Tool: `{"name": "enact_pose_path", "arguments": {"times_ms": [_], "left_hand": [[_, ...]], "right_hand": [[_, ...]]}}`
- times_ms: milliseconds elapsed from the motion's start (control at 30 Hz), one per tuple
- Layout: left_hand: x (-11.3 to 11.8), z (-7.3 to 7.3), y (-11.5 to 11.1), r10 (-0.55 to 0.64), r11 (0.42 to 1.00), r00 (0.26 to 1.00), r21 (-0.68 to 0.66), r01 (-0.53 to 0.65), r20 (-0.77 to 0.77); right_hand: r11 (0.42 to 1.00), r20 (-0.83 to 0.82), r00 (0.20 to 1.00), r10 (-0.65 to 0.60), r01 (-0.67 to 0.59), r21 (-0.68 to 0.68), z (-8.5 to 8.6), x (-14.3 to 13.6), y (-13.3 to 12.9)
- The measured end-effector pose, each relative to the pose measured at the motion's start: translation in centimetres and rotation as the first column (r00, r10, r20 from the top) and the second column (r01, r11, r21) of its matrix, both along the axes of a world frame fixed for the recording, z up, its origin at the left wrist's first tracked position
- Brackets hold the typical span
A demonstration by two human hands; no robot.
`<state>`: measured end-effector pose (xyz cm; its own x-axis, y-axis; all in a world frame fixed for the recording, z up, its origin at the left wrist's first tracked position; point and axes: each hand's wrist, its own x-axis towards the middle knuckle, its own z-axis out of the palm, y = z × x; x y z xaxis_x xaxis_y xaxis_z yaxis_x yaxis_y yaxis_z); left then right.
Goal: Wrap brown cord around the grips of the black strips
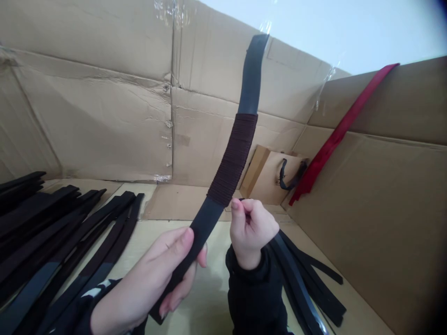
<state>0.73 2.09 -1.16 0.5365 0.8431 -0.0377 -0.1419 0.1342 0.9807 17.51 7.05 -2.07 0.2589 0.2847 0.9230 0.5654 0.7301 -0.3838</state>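
Note:
A long, flat, curved black piece (251, 83), which looks like a scabbard, slants up across the view. Dark brown cord (233, 160) is wound tightly in close turns around its middle. My left hand (174, 265) grips the lower bare part, thumb on top and fingers curled around behind. Right beside the lower edge of the winding, my right hand (253, 228) is closed in a fist. A bit of dark cord shows at its thumb; the rest inside the fist is hidden.
Many similar dark curved pieces (87, 242) lie piled at left. More black pieces (310, 274) lie at right, partly behind my right sleeve. Cardboard walls (115, 125) enclose the table (213, 288). A paper bag (272, 174) stands in the corner, near a red strip (344, 128) hanging over the right wall.

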Motion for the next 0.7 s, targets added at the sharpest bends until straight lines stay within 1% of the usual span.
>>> {"name": "enact_pose_path", "arguments": {"times_ms": [100, 167, 233, 333, 400, 533, 567, 633, 700], "left_hand": [[0.3, 0.0, -0.1, 0.036, 0.999, 0.999, 0.019, -0.035, -0.039], [0.4, -0.1, -0.1, 0.048, 0.998, 0.998, 0.031, -0.046, -0.045], [0.5, -0.1, 0.1, 0.069, 0.997, 0.997, 0.041, -0.067, -0.04], [0.3, 0.1, 0.7, 0.092, 0.994, 0.996, 0.054, -0.091, -0.008], [-0.1, 0.1, 1.4, 0.091, 0.994, 0.995, 0.053, -0.094, 0.048], [-0.6, -0.4, 2.7, 0.023, 0.999, 0.987, 0.041, -0.03, 0.162], [-0.7, -0.6, 2.8, 0.022, 0.998, 0.983, 0.049, -0.032, 0.182], [-0.6, -0.8, 2.9, 0.087, 0.991, 0.971, 0.079, -0.107, 0.225], [-0.3, -0.9, 2.7, 0.188, 0.968, 0.951, 0.116, -0.221, 0.246]], "right_hand": [[0.992, 0.042, 0.993, -0.112, 0.109, 0.065, -0.4, 0.3, 0.5], [0.987, 0.075, 0.986, -0.147, 0.141, 0.083, -0.5, 0.2, 0.8], [0.986, 0.111, 0.982, -0.152, 0.144, 0.078, -0.5, -0.2, 1.0], [0.993, 0.148, 0.983, -0.113, 0.11, 0.029, -0.6, -1.1, 1.4], [0.997, 0.155, 0.985, -0.074, 0.077, -0.014, -0.6, -1.5, 1.7], [0.996, 0.152, 0.988, -0.01, 0.022, -0.081, -0.6, -1.5, 2.0], [0.995, 0.156, 0.988, 0.01, 0.005, -0.099, -0.6, -1.5, 1.9], [0.988, 0.17, 0.983, 0.07, -0.046, -0.145, -0.5, -1.5, 1.7], [0.971, 0.184, 0.97, 0.159, -0.121, -0.204, -0.4, -1.8, 1.2]]}}
